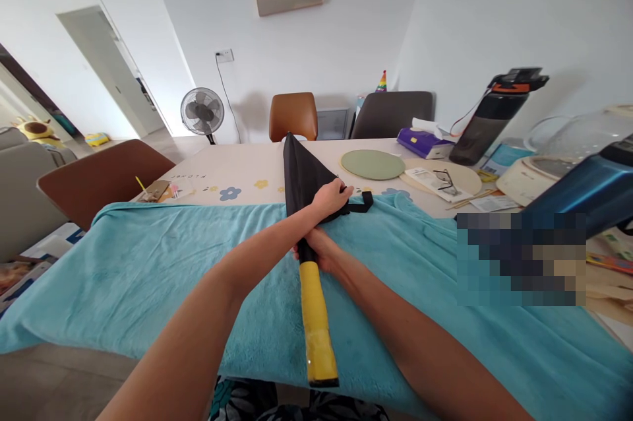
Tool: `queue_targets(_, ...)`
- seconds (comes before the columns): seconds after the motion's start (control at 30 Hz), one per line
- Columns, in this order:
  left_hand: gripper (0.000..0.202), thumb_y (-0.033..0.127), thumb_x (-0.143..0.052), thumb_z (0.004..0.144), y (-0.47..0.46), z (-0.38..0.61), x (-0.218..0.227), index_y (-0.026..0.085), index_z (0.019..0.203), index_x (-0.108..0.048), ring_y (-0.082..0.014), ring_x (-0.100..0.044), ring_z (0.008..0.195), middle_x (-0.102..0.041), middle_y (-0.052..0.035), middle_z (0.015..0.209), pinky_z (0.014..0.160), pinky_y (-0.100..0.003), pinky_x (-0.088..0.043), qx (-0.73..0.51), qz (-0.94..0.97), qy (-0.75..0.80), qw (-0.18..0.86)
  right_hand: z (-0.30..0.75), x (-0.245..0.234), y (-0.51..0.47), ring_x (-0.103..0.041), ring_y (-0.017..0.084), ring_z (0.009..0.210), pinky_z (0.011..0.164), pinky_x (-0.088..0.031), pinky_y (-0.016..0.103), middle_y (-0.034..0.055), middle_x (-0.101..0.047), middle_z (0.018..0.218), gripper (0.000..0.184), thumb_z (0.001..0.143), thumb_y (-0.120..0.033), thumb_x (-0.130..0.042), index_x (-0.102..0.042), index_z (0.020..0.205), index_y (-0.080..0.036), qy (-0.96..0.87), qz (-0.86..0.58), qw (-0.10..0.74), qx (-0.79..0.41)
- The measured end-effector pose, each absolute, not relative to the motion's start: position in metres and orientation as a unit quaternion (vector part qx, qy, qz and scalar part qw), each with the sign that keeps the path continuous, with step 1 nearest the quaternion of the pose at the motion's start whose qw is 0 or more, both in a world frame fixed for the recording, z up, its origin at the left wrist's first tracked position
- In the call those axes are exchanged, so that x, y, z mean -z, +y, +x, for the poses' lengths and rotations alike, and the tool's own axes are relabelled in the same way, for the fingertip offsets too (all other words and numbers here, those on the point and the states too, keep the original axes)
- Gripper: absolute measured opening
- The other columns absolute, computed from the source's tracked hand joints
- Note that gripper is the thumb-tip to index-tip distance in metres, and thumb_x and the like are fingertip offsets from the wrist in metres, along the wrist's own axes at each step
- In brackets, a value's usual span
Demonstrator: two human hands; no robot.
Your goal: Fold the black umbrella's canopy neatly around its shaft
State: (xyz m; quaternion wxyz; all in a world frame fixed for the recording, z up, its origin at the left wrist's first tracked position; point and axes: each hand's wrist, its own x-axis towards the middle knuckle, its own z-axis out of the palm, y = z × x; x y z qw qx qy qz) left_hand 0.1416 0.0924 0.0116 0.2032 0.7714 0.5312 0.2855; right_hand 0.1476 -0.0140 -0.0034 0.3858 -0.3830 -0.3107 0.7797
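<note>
A black folded umbrella (301,177) lies lengthwise before me, its yellow handle (316,322) pointing toward my body. My right hand (320,246) is wrapped round it just above the yellow grip; part of its fingers is hidden beneath. Over it crosses my left hand (332,200), closed on the black cloth at the right side, where a flap spreads out. A black strap (361,203) sticks out to the right of my left hand. Under the umbrella a turquoise blanket (198,276) covers the front of the table.
On the table's right side are a green round placemat (373,164), glasses (444,180), a purple tissue box (424,142), a dark bottle (489,121) and a blue bottle (573,190). Chairs (293,116) stand beyond, with a fan (202,111) at the back left.
</note>
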Motion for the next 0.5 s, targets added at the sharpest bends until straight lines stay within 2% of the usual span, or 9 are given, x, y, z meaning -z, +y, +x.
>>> queue_targets(0.13, 0.015, 0.023, -0.039, 0.082, 0.0922, 0.1373, -0.0148, 0.018, 0.077, -0.053, -0.0125, -0.053, 0.061, -0.057, -0.0022, 0.071, 0.058, -0.023, -0.043, -0.348, 0.716, 0.531, 0.29, 0.1476, 0.0062, -0.0133, -0.044, 0.01, 0.041, 0.036, -0.039, 0.023, -0.0031, -0.047, 0.046, 0.015, 0.069, -0.019, -0.064, -0.049, 0.07, -0.017, -0.315, -0.387, 0.384, -0.777)
queue_targets(0.3, 0.023, 0.014, -0.037, 0.076, 0.0891, 0.135, -0.0157, 0.018, 0.088, -0.056, -0.0111, -0.053, 0.061, -0.053, -0.0011, 0.074, 0.045, -0.018, -0.04, -0.399, 0.671, 0.47, 0.412, 0.1476, 0.0096, -0.0126, -0.045, 0.01, 0.041, 0.036, -0.039, 0.023, -0.0029, -0.048, 0.047, 0.013, 0.068, -0.015, -0.062, -0.049, 0.071, -0.017, -0.316, -0.395, 0.383, -0.773)
queue_targets(0.5, 0.033, 0.011, -0.044, 0.07, 0.0873, 0.1343, -0.0115, 0.018, 0.099, -0.057, -0.0094, -0.05, 0.058, -0.048, 0.0025, 0.065, 0.045, -0.016, -0.039, -0.409, 0.683, 0.432, 0.425, 0.1475, 0.0099, -0.0133, -0.045, 0.01, 0.04, 0.036, -0.04, 0.023, -0.0033, -0.048, 0.047, 0.012, 0.069, -0.014, -0.062, -0.05, 0.071, -0.016, -0.322, -0.39, 0.385, -0.772)
